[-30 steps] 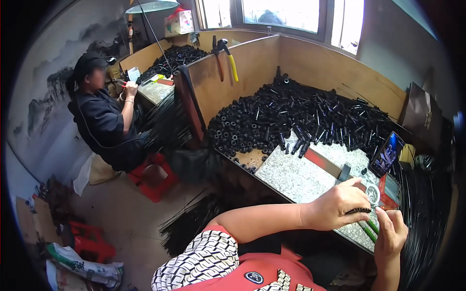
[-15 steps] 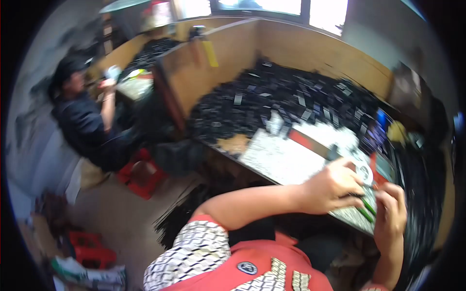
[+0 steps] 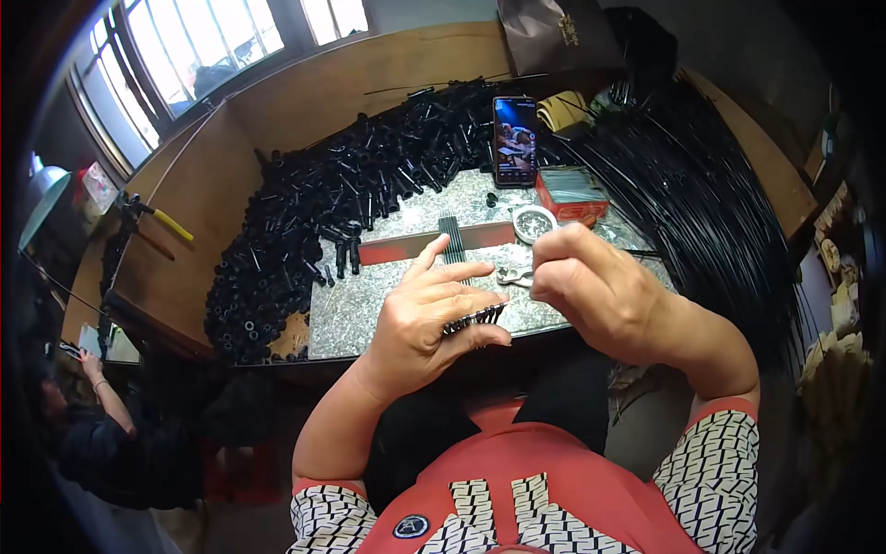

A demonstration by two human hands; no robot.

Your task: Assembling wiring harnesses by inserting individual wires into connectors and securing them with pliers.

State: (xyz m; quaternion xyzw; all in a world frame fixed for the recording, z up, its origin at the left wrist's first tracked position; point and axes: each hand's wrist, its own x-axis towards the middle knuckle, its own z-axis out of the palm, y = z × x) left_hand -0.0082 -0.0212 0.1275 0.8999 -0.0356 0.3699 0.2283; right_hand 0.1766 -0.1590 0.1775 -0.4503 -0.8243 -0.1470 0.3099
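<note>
My left hand (image 3: 429,309) is raised above the slab's near side, its thumb and fingers closed around a row of thin black pieces (image 3: 475,319) with shiny ends. To its right, my right hand (image 3: 595,291) has its fingers curled and their tips pinched together; whatever they hold, if anything, is hidden. A silver metal tool with small jaws (image 3: 514,276) shows beside the right fingertips, and I cannot tell whether it is held. Beyond both hands, a bunch of thin dark rods (image 3: 450,235) lies across a red bar-shaped block (image 3: 397,247) on the speckled stone slab (image 3: 346,319).
A heap of short black tubes (image 3: 305,212) surrounds the slab's left and back. An upright phone (image 3: 515,143), a round white dial (image 3: 533,222) and a red box (image 3: 581,205) stand behind. Long black rods (image 3: 701,175) spread at right. A co-worker (image 3: 111,434) sits at left.
My view has swung left to right, bringing the bench in front of me. My hands have moved apart; the green-handled tool seen between them is no longer recognisable.
</note>
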